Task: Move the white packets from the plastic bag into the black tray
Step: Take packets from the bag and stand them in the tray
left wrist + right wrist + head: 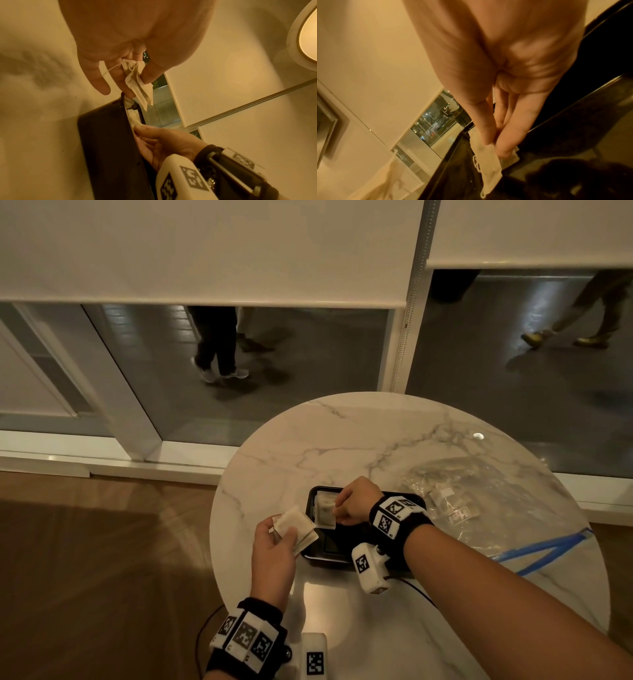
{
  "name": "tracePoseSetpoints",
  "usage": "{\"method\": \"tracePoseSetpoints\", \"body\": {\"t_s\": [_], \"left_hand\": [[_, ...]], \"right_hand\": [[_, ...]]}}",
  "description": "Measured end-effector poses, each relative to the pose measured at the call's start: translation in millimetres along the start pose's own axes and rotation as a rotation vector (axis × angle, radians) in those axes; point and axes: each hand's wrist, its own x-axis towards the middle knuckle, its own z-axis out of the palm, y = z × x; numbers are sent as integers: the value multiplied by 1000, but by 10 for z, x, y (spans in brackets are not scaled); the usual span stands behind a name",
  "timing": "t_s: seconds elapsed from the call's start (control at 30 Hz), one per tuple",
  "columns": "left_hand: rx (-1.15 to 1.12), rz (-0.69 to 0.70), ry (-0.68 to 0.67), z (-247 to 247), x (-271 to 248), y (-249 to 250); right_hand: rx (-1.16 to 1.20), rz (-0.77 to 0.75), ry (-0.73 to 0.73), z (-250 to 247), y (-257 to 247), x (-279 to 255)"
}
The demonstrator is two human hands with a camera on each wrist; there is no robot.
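A black tray (342, 556) sits on the round marble table (342, 440) with white packets in its far left corner. My right hand (352, 505) reaches over the tray and pinches one white packet (325, 513) between thumb and fingers; the right wrist view shows that packet (489, 169) hanging from the fingertips inside the tray (573, 135). My left hand (274, 546) hovers at the tray's left edge and holds a small stack of white packets (296, 529), pinched between thumb and fingers (137, 81). The clear plastic bag (479, 491) lies to the right with packets (448, 498) inside.
The bag has a blue zip strip (548, 549) near the table's right edge. A black cable (421, 590) runs across the near part of the table. Wooden floor (102, 577) lies to the left, and a glass wall with people walking behind it stands beyond.
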Motion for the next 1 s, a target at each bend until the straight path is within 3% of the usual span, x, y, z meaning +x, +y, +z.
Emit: {"method": "tracePoseSetpoints", "body": {"t_s": [0.67,0.8,1.0], "left_hand": [[36,14,-23,-29,31,-24],[26,15,-15,-22,42,-25],[45,27,-12,-30,32,-21]], "right_hand": [[-238,42,70,-43,163,168],[-44,24,-47,-22,182,216],[-64,-10,-8,44,152,223]]}}
